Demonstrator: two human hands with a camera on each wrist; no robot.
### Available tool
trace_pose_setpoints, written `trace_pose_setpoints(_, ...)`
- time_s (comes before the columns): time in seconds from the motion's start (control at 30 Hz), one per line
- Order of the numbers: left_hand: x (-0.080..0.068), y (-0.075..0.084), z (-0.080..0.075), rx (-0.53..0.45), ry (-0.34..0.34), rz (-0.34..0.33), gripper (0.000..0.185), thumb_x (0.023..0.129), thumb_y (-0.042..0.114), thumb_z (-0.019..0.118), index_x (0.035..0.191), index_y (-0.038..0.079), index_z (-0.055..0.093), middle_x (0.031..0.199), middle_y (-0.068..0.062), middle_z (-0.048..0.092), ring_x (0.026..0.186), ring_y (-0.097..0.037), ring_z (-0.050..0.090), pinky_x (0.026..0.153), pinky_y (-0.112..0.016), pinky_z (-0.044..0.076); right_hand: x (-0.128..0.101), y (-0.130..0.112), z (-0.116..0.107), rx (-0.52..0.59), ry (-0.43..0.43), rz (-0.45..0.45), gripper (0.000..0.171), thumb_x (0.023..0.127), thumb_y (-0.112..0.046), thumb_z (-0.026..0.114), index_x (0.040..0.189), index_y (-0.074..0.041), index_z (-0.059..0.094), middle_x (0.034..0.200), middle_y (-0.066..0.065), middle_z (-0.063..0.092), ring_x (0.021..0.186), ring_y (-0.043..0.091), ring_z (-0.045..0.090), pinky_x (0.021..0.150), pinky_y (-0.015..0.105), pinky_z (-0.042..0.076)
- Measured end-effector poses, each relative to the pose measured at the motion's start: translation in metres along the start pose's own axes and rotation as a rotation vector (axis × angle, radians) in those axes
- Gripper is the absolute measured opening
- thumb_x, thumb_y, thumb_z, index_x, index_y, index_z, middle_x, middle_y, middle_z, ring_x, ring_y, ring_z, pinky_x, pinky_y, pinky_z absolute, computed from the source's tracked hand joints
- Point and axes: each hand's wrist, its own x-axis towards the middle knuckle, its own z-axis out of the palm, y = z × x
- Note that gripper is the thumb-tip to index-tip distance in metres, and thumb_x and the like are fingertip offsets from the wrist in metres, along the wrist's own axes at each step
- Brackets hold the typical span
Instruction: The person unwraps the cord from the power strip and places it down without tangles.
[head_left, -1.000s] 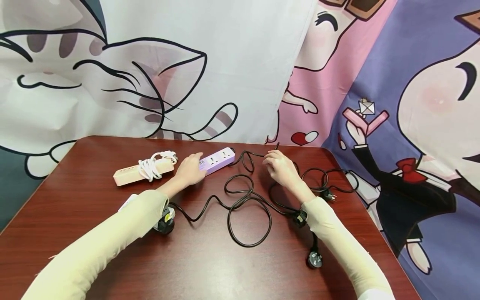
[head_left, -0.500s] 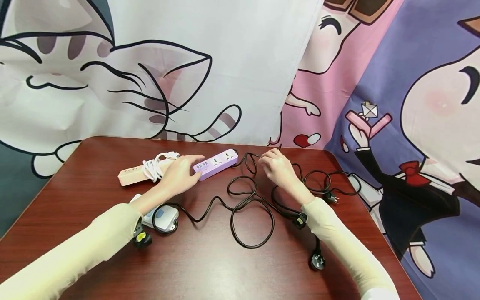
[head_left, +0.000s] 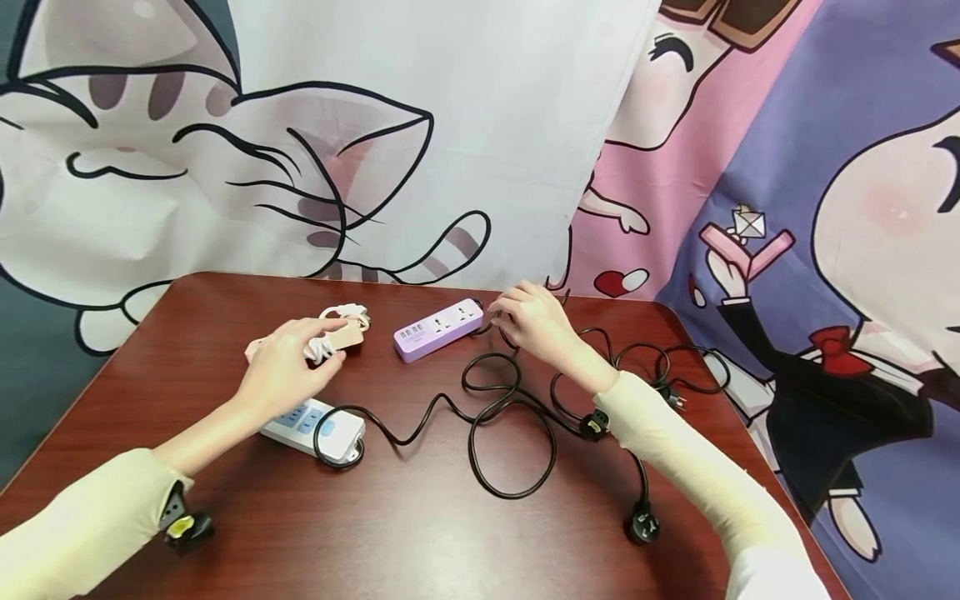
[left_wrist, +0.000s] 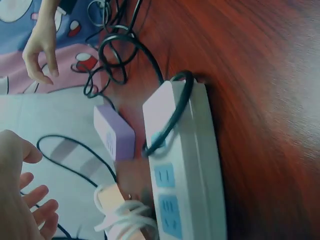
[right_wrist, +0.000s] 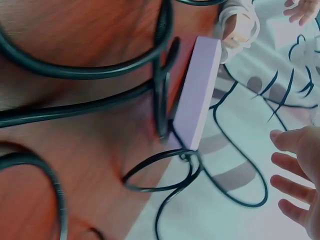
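Red-brown table (head_left: 420,533) carries three power strips and a tangle of black cable (head_left: 510,417). Nearest, the white strip (head_left: 311,427) lies just below the left hand (head_left: 288,367), now uncovered since the forearm has drawn back. That hand has left the purple strip (head_left: 438,329) and hovers over the pink strip (head_left: 341,335) and its coiled white cord (head_left: 330,333), fingers loosely spread, gripping nothing. The right hand (head_left: 532,321) has shifted toward the purple strip's right end, fingers relaxed and slightly curled; whether they touch the cable there cannot be told. Judged: attention is passing from purple to pink. The purple strip lies between the hands, long axis left-right, right end angled farther away, cable at that end.
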Motion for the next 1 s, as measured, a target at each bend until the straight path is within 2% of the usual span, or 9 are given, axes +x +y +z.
trace_pose_setpoints(0.1,-0.005,-0.01,-0.01,-0.002,0.01,-0.037,0.039,0.079,0.014,0.068,0.118,0.008,0.066,0.112,-0.015,0.068,0.1,-0.032,0.06,0.076,-0.052,0.041,0.014,-0.006,-0.001,0.015,-0.038,-0.016,0.014,0.082,-0.014,0.075,0.095,-0.012,0.073,0.096,0.002,0.071,0.087,0.021,0.057,0.08,0.037,0.046)
trace_pose_setpoints(0.23,-0.007,-0.025,-0.019,-0.043,0.013,-0.067,0.041,0.079,0.012,0.069,0.119,0.004,0.064,0.114,-0.019,0.066,0.104,-0.036,0.058,0.084,-0.052,0.04,0.035,-0.014,0.0,0.033,-0.079,-0.042,0.016,0.083,-0.016,0.074,0.098,-0.012,0.073,0.099,0.002,0.07,0.094,0.022,0.058,0.087,0.039,0.046)
trace_pose_setpoints(0.33,-0.005,-0.037,-0.024,-0.061,-0.01,-0.104,0.043,0.08,0.012,0.07,0.121,0.003,0.062,0.117,-0.022,0.065,0.109,-0.039,0.058,0.088,-0.053,0.04,0.051,-0.02,0.004,0.043,-0.09,-0.071,0.015,0.085,-0.021,0.073,0.098,-0.014,0.073,0.1,0.0,0.07,0.095,0.021,0.059,0.087,0.038,0.046)
trace_pose_setpoints(0.57,-0.001,-0.065,-0.033,-0.095,-0.147,-0.202,0.051,0.088,0.022,0.067,0.131,-0.001,0.053,0.126,-0.028,0.058,0.119,-0.043,0.053,0.094,-0.056,0.041,0.087,-0.035,0.016,0.08,-0.091,-0.118,0.022,0.086,-0.033,0.07,0.1,-0.016,0.073,0.101,-0.001,0.071,0.094,0.02,0.059,0.082,0.034,0.046)
trace_pose_setpoints(0.73,0.004,-0.082,-0.029,-0.09,-0.229,-0.243,0.056,0.09,0.028,0.064,0.134,-0.003,0.049,0.131,-0.029,0.054,0.122,-0.044,0.051,0.097,-0.056,0.039,0.106,-0.042,0.026,0.091,-0.116,-0.11,0.026,0.087,-0.035,0.069,0.102,-0.015,0.073,0.1,-0.001,0.071,0.095,0.019,0.061,0.085,0.034,0.045)
trace_pose_setpoints(1.0,0.018,-0.104,-0.018,-0.008,-0.377,-0.313,0.07,0.092,0.04,0.059,0.14,-0.007,0.04,0.141,-0.03,0.044,0.129,-0.046,0.041,0.102,-0.059,0.033,0.133,-0.052,0.044,0.173,-0.21,-0.095,0.027,0.087,-0.034,0.069,0.105,-0.015,0.073,0.103,-0.001,0.071,0.097,0.019,0.061,0.087,0.032,0.046)
